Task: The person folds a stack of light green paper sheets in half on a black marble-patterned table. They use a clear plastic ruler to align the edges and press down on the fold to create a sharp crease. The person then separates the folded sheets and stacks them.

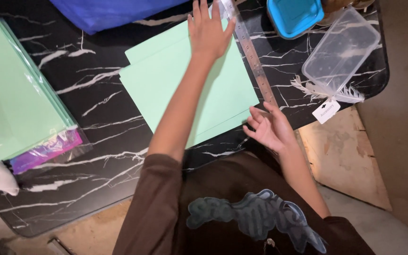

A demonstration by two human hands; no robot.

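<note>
Head view: left hand (208, 30) lies flat, open on green paper (185, 89); right hand (270, 127), open and empty, touches the ruler (253, 59).

The left hand (208, 29) is lying flat with fingers spread, arm stretching toward the bench's far edge, while the right hand (268, 128) is hovering half-open near the near edge.

The person wore a dark brown short-sleeved shirt (223, 189) of loose cut, the sleeves (154, 189) ending near the elbows. Across the chest ran a large print (256, 217) in blue-grey tones, with rounded, puffy, cloud-like shapes and darker outlines. Both forearms were bare below the sleeves. The left hand (208, 30) and right hand (270, 128) carried no rings, watch or gloves.
</note>
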